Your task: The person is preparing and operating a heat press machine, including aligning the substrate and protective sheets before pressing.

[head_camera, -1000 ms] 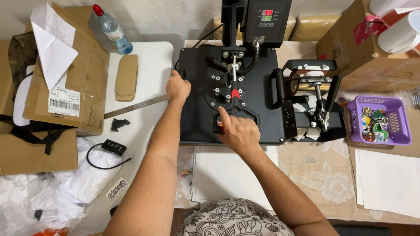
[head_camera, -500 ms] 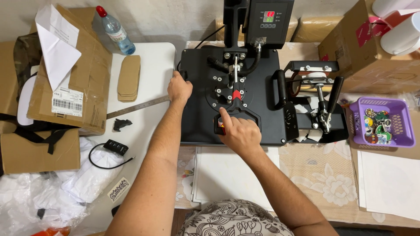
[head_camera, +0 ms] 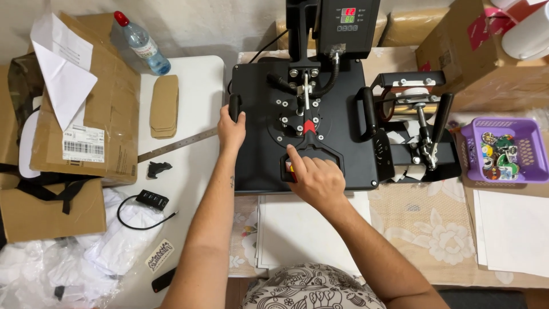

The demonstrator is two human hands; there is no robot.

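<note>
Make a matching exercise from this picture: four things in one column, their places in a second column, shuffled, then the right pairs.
Things:
1. left hand
2. right hand
3. water bottle
4. purple basket

Places:
A. far right, beside the smaller press
B. on the side handle at the heat press's left edge
C. top left, behind the cardboard
D. on the front lever handle of the heat press

Pairs: 1-B, 2-D, 3-C, 4-A

Person: both forearms bare, no sleeves visible; left hand (head_camera: 231, 130) and right hand (head_camera: 316, 182) ungloved, no rings seen. Garment (head_camera: 311, 288): pale fabric, dark doodle-style print.
</note>
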